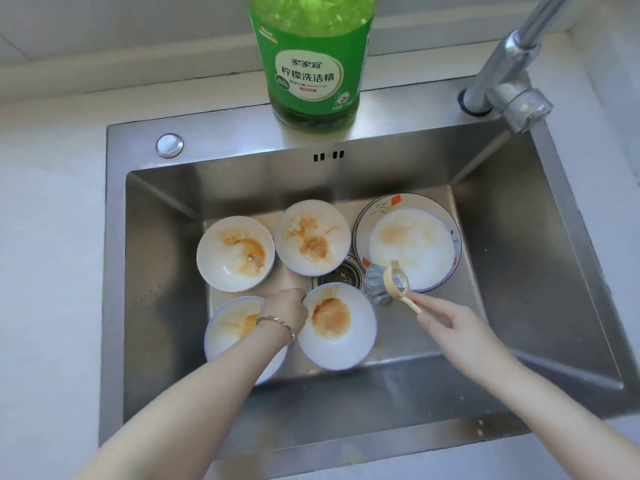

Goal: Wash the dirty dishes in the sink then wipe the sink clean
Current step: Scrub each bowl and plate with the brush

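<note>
Down in the steel sink (519, 254) five sauce-stained dishes (235, 252) sit unwashed | left hand (287, 311) grips the near bowl (337, 327) by its rim | right hand (450, 329) pinches a handled scrubber (384, 284) touching the patterned dish (412, 242) | step: starting the first wash; next probably needs the detergent bottle (311, 74) and tap (502, 64).

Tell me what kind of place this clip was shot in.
Probably a home kitchen: a steel sink set in a pale counter, a tap at its back right corner, a green detergent bottle on the rim, and dirty bowls in the basin.
</note>
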